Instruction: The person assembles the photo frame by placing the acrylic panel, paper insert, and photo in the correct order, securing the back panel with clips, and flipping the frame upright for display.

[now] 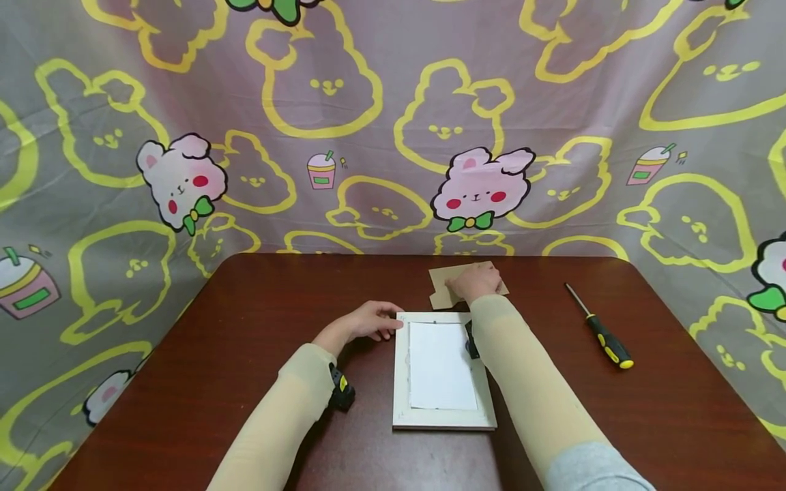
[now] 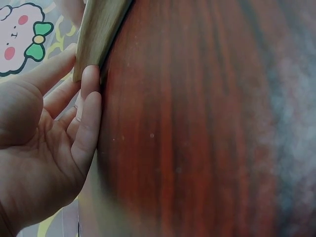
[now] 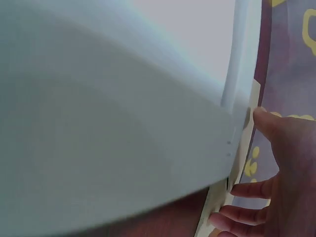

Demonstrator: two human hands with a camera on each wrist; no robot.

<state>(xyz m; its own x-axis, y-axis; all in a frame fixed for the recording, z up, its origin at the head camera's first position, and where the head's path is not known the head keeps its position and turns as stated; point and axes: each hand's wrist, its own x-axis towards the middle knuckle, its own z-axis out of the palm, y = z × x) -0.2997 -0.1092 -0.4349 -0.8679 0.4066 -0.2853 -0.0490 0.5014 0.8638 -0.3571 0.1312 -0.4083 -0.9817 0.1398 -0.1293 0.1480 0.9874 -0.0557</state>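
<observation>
A white picture frame lies on the table with a white sheet inside it. My left hand is at its upper left corner. In the left wrist view, the thumb and fingers of that hand hold the frame's wooden-looking corner. Beyond the frame's far edge lies a flat piece of brown cardboard with a stepped outline. My right hand is over it, thumb and fingertips touching its upper face. The right wrist view shows them spread along the cardboard. The right forearm covers part of the frame's right edge.
To the right, a screwdriver with a black and yellow handle lies on the dark red-brown table. A patterned cloth hangs behind the table and along its sides.
</observation>
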